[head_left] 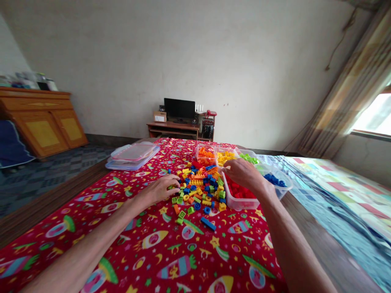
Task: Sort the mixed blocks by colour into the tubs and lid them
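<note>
My left hand (pixel 163 189) rests at the left edge of a mixed pile of plastic building bricks (pixel 197 189), its fingers curled. A bit of green brick (pixel 171 187) shows between its thumb and fingers. My right hand (pixel 241 171) is over the near clear tub (pixel 241 203), which holds red bricks (pixel 240 191). Its fingers bend down by the tub's left rim, and their tips are partly hidden, so what they hold cannot be made out. Loose green bricks (pixel 182 214) and a long blue brick (pixel 208 224) lie in front of the pile.
Behind the red tub stand tubs of orange bricks (pixel 206 154), yellow bricks (pixel 226 157) and green bricks (pixel 249 158). Blue pieces (pixel 274 180) sit in a tub at right. Stacked lids (pixel 132 155) lie at left on the red patterned cloth (pixel 146 248). A bed (pixel 342 191) adjoins the right side.
</note>
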Demonstrator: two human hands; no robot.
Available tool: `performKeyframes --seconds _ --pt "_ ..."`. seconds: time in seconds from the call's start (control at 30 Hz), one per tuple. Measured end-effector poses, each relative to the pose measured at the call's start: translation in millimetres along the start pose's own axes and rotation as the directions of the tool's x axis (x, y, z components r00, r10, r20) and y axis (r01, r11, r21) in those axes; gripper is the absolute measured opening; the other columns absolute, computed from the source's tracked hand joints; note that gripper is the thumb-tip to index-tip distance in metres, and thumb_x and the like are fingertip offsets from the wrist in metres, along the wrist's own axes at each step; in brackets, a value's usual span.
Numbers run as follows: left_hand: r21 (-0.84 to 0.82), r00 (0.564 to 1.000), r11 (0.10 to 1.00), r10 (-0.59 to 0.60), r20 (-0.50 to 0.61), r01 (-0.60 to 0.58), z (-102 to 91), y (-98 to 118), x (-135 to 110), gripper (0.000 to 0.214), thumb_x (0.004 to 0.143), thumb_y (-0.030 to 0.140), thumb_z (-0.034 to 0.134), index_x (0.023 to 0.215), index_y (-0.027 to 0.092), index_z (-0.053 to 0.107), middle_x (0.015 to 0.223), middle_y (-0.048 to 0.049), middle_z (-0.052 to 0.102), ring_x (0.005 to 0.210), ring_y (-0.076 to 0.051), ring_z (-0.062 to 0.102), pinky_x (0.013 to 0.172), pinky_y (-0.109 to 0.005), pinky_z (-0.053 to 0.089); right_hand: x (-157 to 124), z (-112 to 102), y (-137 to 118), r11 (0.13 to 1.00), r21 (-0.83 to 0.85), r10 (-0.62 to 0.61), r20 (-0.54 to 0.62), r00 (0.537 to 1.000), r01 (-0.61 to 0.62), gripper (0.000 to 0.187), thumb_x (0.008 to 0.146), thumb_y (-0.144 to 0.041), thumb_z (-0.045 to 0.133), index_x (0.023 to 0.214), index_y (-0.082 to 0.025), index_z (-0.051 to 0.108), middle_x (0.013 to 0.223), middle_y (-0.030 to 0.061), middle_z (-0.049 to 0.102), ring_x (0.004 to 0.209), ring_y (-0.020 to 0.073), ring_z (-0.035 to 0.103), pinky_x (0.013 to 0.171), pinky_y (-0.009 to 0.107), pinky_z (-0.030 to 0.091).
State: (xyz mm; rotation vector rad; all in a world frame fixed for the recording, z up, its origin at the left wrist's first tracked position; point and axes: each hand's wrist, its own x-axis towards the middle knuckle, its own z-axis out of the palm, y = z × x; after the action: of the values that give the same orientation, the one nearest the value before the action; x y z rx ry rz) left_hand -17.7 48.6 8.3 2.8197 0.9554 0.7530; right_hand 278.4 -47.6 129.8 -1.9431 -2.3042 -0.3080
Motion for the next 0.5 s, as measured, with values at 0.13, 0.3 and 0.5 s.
performKeyframes --seconds 0.13,0.3,0.5 --pt "0.002 1.000 1.000 -0.001 0.013 0.001 0.5 -3.3 -1.0 0.029 0.085 0.042 0.049 0.081 0.020 0.067 0.112 -0.0082 0.065 0.099 -0.021 0.062 0.088 -0.031 0.049 0.7 2.5 -2.7 1.000 -0.017 -0.013 -0.019 1.000 0.013 0.035 0.094 -0.032 0.037 0.099 -0.018 0.068 0.096 0.0106 0.070 0.082 0.0177 0.063 0.064 0.025 0.038" --pt "0.020 1.000 1.000 0.009 0.023 -0.010 -0.2 -3.8 -1.6 0.029 0.085 0.043 0.049 0.082 0.020 0.067 0.112 -0.0089 0.064 0.100 -0.020 0.062 0.088 -0.031 0.049 1.1 5.6 -4.0 1.000 -0.024 -0.012 -0.015 1.000 0.012 0.034 0.094 -0.033 0.036 0.099 -0.021 0.067 0.096 0.0088 0.070 0.080 0.0178 0.063 0.062 0.025 0.038" --pt "0.007 0.999 1.000 0.019 0.034 -0.020 0.6 -5.2 -1.8 0.029 0.085 0.043 0.050 0.082 0.020 0.068 0.114 -0.0085 0.064 0.100 -0.020 0.062 0.087 -0.030 0.049 1.8 6.2 -3.9 1.000 -0.028 -0.015 -0.020 1.000 0.014 0.034 0.094 -0.033 0.036 0.102 -0.021 0.067 0.097 0.0095 0.069 0.081 0.0184 0.063 0.063 0.026 0.039"
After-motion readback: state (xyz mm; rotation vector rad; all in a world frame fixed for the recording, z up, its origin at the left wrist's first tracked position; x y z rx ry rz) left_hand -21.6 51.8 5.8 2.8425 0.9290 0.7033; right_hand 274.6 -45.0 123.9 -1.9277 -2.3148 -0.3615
